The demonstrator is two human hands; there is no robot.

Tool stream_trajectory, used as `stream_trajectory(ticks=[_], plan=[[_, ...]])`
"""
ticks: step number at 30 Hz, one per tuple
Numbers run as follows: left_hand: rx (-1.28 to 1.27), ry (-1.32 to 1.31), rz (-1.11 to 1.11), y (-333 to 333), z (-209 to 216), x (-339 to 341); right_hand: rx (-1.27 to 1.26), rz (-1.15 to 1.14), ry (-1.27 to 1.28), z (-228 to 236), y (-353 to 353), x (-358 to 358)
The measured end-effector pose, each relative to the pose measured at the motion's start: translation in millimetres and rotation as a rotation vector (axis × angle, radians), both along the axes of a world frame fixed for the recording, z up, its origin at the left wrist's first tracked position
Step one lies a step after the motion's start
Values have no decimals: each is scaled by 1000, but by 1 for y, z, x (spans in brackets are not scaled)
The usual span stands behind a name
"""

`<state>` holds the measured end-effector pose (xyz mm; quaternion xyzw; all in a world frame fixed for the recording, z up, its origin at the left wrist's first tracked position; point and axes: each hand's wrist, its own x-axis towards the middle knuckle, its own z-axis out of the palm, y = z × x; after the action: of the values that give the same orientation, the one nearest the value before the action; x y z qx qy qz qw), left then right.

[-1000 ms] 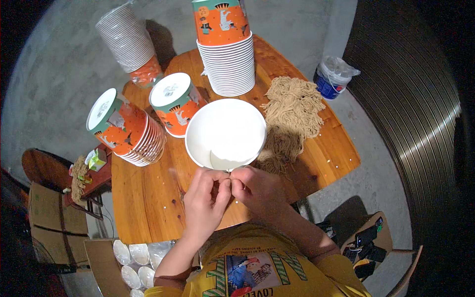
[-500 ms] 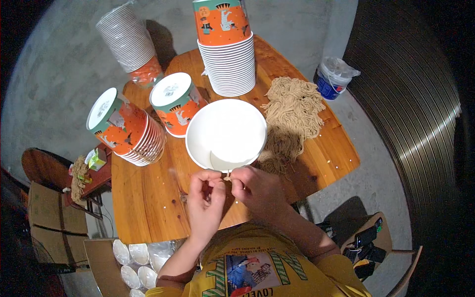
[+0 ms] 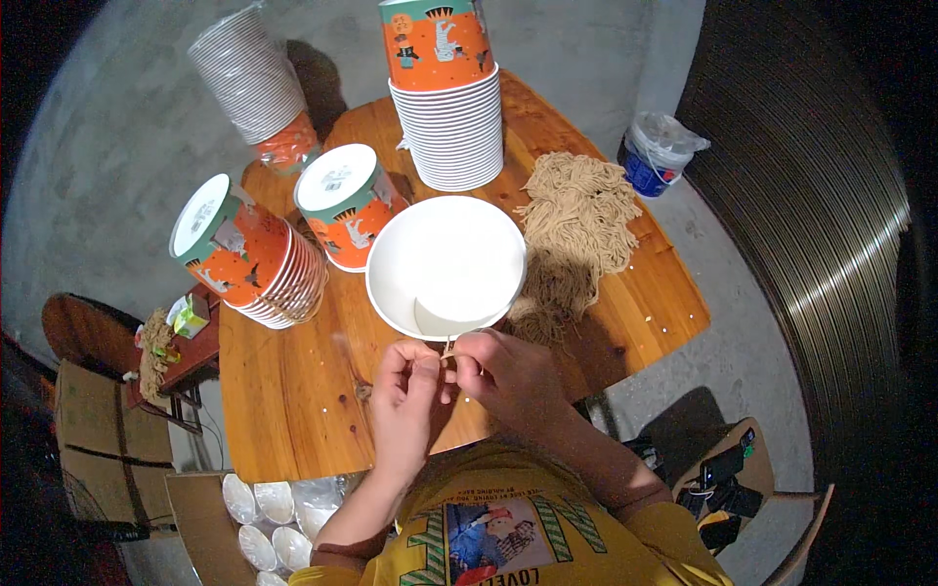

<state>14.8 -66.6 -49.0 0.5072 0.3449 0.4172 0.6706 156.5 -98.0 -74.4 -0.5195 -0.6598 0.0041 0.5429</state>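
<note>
A large paper bucket point(image 3: 445, 256) with a white inside stands on the wooden table, its open mouth turned toward me. At its near rim, a short tan cord point(image 3: 448, 345) runs down to my fingertips. My left hand point(image 3: 407, 396) is closed in a pinch on the cord, thumb against fingers. From the right, my right hand point(image 3: 516, 379) pinches the same cord with curled fingers, close beside the left. The bucket's outer side and the cord's fastening are hidden from me. Right of the bucket lies a heap of tan cords point(image 3: 581, 215).
Behind the bucket rises a tall stack of nested buckets point(image 3: 447, 132). An upside-down bucket point(image 3: 350, 210) and a banded stack point(image 3: 249, 249) stand on the left. A plastic-wrapped stack point(image 3: 249, 83) is farther back. A box of white cups point(image 3: 269, 523) sits below the table's near edge.
My left hand has shifted slightly, its thumb and fingers drawing closer together around the cord. The right hand has barely moved, and the bucket stays in place.
</note>
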Motion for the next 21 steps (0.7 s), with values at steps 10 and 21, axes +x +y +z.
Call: stream_trajectory(ticks=[10,21], plan=[[685,451,156,2,-4,4,19,-24,-5,-3,1,-1],[3,-13,-22,1,1,0,-14,-2,6,0,-1,0]])
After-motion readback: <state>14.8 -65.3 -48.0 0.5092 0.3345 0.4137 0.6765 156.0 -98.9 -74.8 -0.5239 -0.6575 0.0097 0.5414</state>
